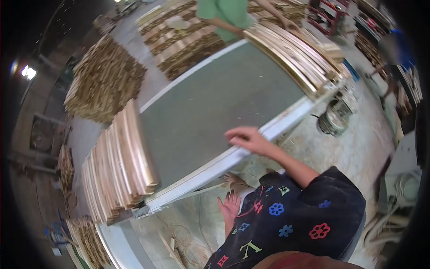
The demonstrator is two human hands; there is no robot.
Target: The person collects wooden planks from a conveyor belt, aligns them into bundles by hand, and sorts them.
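Over the near white edge of the long green-topped table (215, 98) hovers my right hand (246, 138), its fingers loosely bent and a little apart, with nothing visible in them. Below that edge, beside my dark patterned shirt, my left hand (230, 205) is open, palm showing and fingers spread, holding nothing. A row of wooden strips (121, 161) lies side by side on the table's left end. More curved wooden strips (291, 56) are lined up at its far right end. Neither hand touches the strips.
Across the table stands a person in a green shirt (228, 15), hands by the far strips. Wood stacks (105, 78) rise on the floor beyond. A motor-like machine (332, 119) sits right of the table. A white surface (121, 244) is at the lower left.
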